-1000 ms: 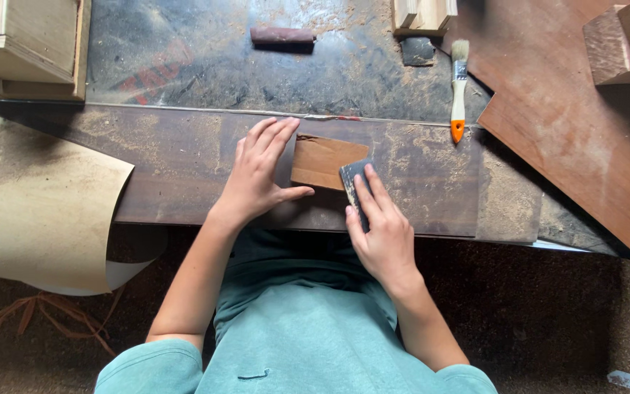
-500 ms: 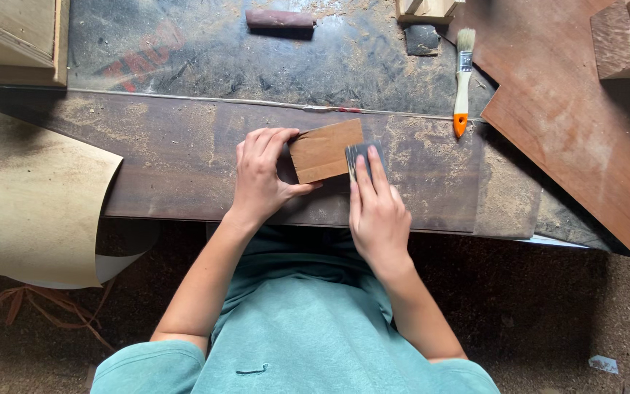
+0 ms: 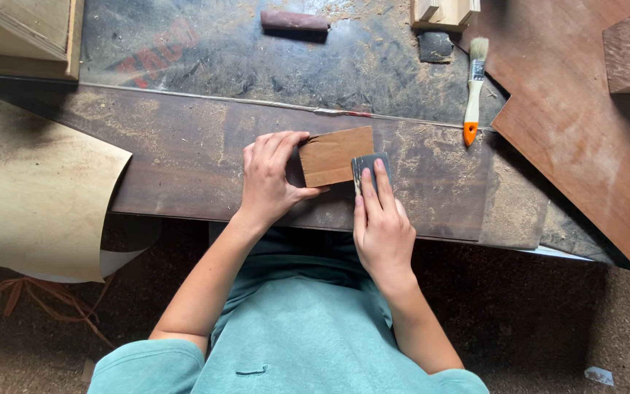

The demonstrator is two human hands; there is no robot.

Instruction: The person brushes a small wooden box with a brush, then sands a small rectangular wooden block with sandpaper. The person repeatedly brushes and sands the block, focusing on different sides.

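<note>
A small brown wooden piece (image 3: 335,155) lies on the dark, dusty workbench (image 3: 184,160). My left hand (image 3: 270,177) grips its left edge and holds it down. My right hand (image 3: 380,222) lies flat, fingers pressing a small dark grey sanding pad (image 3: 368,165) against the right edge of the wooden piece. Sawdust covers the bench around both hands.
A paintbrush with an orange handle (image 3: 472,91) lies at the upper right. A large reddish-brown board (image 3: 592,124) fills the right side, with a wood block (image 3: 628,51) on it. A curled pale sheet (image 3: 30,197) hangs at the left. A brown cylinder (image 3: 294,20) lies at the back.
The wooden piece and both hands sit slightly higher and further right than before. My right hand with the pad has slid up along the piece's right edge.
</note>
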